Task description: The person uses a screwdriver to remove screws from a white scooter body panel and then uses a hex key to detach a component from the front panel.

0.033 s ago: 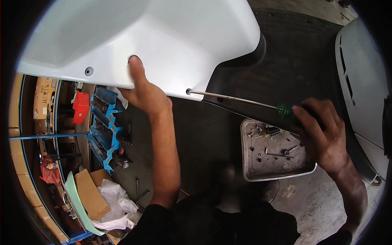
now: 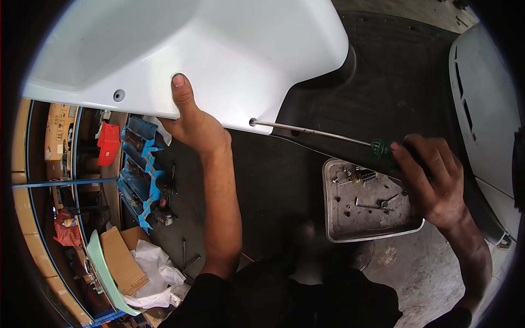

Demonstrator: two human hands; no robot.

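White panel (image 2: 235, 82), glossy, fills top of view; dark sheet (image 2: 394, 76) beside it. L hand (image 2: 197, 128) clamped on panel's lower edge — thumb on top, fingers hidden underneath. R hand (image 2: 435, 183), well apart from L, wrapped round green handle of screwdriver (image 2: 311, 132); its tip sits in hole (image 2: 253, 122) nr panel's lower R corner. Below: metal tray (image 2: 327, 218) w/ small hardware, on grey floor (image 2: 415, 273). L side: blue toolbox (image 2: 134, 188), shelving (image 2: 65, 183), red bin (image 2: 109, 145). Writing — dark print on upright carton (image 2: 58, 131), small.
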